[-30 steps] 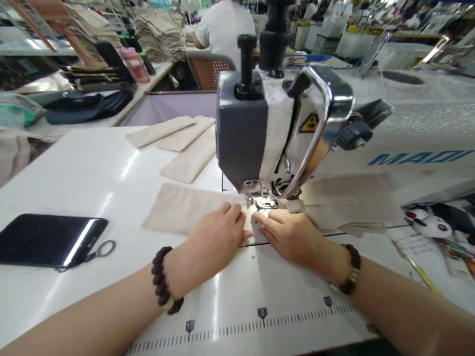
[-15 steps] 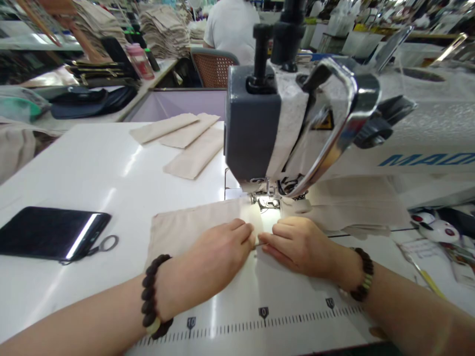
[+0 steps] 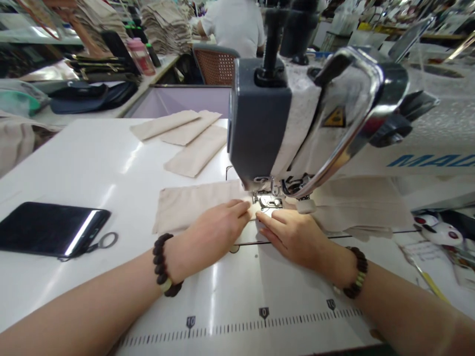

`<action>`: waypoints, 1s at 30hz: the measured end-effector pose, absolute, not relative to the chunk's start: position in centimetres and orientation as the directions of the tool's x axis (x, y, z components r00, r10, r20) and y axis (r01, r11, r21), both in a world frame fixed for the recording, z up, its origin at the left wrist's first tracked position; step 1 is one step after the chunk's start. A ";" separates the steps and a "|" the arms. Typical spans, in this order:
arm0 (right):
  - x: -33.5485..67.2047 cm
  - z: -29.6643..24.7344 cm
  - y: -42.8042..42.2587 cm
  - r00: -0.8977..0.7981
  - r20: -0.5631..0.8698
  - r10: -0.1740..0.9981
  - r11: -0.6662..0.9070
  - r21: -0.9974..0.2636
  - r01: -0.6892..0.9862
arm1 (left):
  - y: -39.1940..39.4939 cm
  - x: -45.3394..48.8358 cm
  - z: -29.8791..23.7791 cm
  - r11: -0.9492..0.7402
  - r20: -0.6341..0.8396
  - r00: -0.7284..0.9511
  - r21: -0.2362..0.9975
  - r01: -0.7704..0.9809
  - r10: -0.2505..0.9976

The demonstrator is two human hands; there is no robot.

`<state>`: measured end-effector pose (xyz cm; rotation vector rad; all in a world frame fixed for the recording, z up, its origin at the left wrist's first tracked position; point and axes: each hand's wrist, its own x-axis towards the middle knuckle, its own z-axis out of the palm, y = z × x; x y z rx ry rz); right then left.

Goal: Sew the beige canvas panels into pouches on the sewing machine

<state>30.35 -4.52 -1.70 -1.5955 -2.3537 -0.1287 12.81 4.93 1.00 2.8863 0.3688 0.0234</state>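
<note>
A beige piece of fabric lies on the sewing table with its right end at the presser foot of the sewing machine. My left hand rests on this cloth with its fingers stretched out and lying flat, the tips just left of the foot. Its thumb is hidden. My right hand is to the right, in front of the foot. Its index fingertip touches the near edge of the cloth, and the thumb is apart from it. Each wrist wears a dark beaded bracelet.
Several beige fabric pieces lie behind on the left. More stacked fabric lies under the machine arm. A phone with a ring strap is at the left, and a yellow-handled tool at the right. Beyond the table sits a person.
Both hands have moved forward, towards the machine, and the fabric has slid forward with them. My left fingers now lie flatter on it, and my right thumb has come apart from the index finger.
</note>
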 end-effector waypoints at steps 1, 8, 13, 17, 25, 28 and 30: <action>30.3 -1.7 -4.5 -0.331 0.282 0.900 0.367 -0.083 0.927 | 5.1 12.9 1.1 -0.938 -0.009 0.966 0.238 0.252 0.257; 29.9 -1.6 -4.3 -0.285 0.273 0.919 0.314 -0.067 0.947 | 6.1 13.5 -0.1 -0.956 0.058 0.965 0.169 0.241 0.254; 29.9 -1.6 -4.4 -0.278 0.268 0.922 0.309 -0.080 0.948 | 6.5 13.9 -0.1 -0.955 0.075 0.957 0.114 0.273 0.282; 29.9 -1.6 -4.5 -0.276 0.259 0.926 0.305 -0.081 0.949 | 6.7 13.8 -0.1 -0.958 0.088 0.957 0.099 0.269 0.278; 30.1 -2.1 -4.5 -0.276 0.264 0.924 0.315 -0.118 0.942 | 6.0 13.0 -0.4 -0.945 0.138 0.935 0.040 0.324 0.326; 30.2 -2.3 -4.5 -0.282 0.275 0.919 0.327 -0.133 0.936 | 5.4 12.6 0.5 -0.909 0.058 0.907 0.002 0.417 0.417; 30.2 -2.4 -4.6 -0.281 0.277 0.919 0.328 -0.144 0.934 | 5.6 12.4 0.5 -0.871 0.022 0.871 0.014 0.491 0.491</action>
